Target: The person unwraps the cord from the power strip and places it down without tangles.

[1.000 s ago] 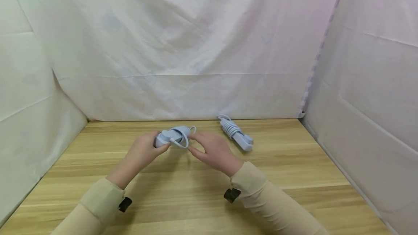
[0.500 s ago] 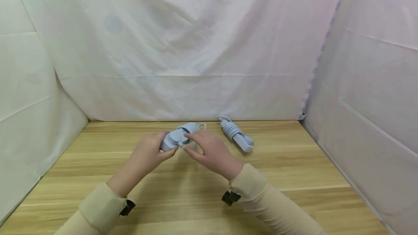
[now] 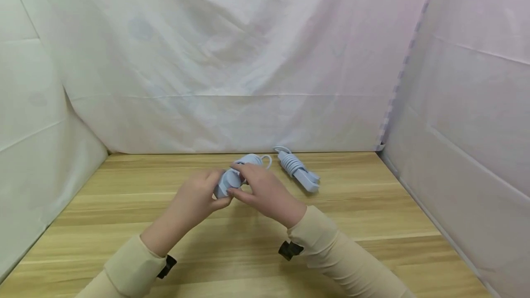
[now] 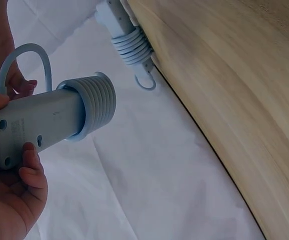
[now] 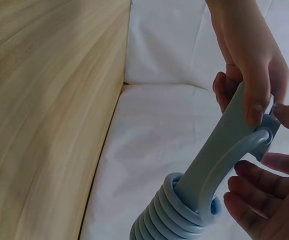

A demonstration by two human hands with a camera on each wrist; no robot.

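A pale blue power strip (image 3: pixel 221 189) is raised over the wooden table, its cord (image 4: pixel 95 102) wound around one end. My left hand (image 3: pixel 198 197) grips the other end, thumb on one side and fingers around the underside. At that end my right hand (image 3: pixel 271 192) pinches the cord's plug (image 5: pixel 269 136) between thumb and forefinger, against the strip's face. The right hand's other fingers are loosely bent beside the strip. From the plug, a loop of cord (image 5: pixel 224 162) runs back to the coil. How far the plug sits in the strip is hidden.
A second pale blue power strip (image 3: pixel 305 179), its cord coiled around it, lies on the table (image 3: pixel 372 224) right of the hands, near the back edge. White cloth (image 3: pixel 248 59) hangs behind the table and along both sides.
Both hands have come closer together, and the held strip has shifted right. The right hand has moved from the cord loop onto the plug. The second strip has stayed put.
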